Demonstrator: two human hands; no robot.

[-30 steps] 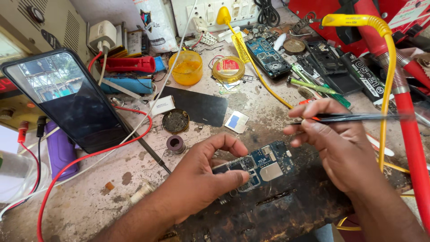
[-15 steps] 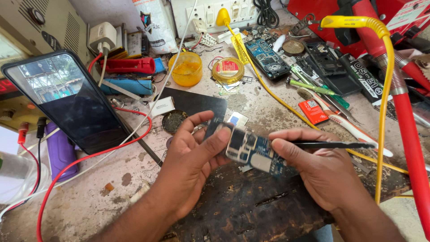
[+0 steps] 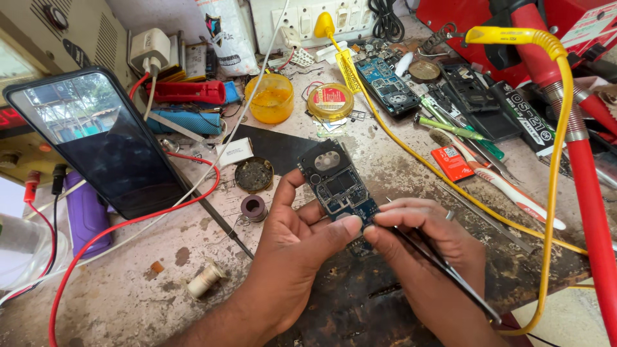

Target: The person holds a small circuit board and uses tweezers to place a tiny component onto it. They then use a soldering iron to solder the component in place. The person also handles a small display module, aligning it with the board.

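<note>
At the far left a dark phone [image 3: 106, 138] leans screen-up against the grey equipment, and a red wire [image 3: 128, 225] loops past its lower edge across the stained tabletop [image 3: 128, 289]. Just right of the phone, a small round tin of dark residue [image 3: 254, 175] sits near a little spool of solder [image 3: 253, 207], with an orange tub [image 3: 272, 97] further back.

In the middle, the left hand [image 3: 302, 250] has its thumb raised and its fingers [image 3: 340, 228] curled up from below, pinching the lower edge of a blue phone circuit board [image 3: 337, 183]. The board is lifted off the tabletop and tilted, its camera end pointing away, hanging above a dark scorched mat [image 3: 347, 302].

Touching the board's lower right corner is the right hand [image 3: 430, 250]. Its fingers are pressed together round a pair of thin black tweezers [image 3: 443, 266], whose tips meet the board's edge while the long end runs back toward the wrist.

Further right, a yellow cable [image 3: 450, 183] snakes across the tabletop, beside a white and red toothbrush [image 3: 508, 186] and a small red card [image 3: 452, 162]. A thick red hose [image 3: 588, 193] stands at the right edge.
</note>
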